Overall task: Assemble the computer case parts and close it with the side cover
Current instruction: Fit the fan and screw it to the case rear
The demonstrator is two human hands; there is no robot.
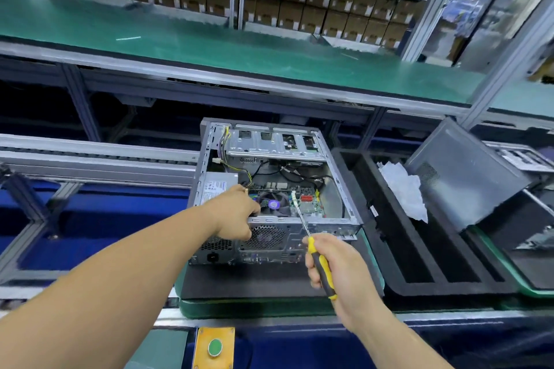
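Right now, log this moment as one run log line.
case: open, side cover off | right hand: grips screwdriver, tip on motherboard | left hand: holds case rear edge

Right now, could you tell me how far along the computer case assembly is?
Midway, it seems. Done: the computer case already holds its board, fan and cables. In hand: the right hand grips a screwdriver whose tip reaches the board, while the left hand holds the case's near edge. Left: the side cover leans off to the right, not yet fitted.
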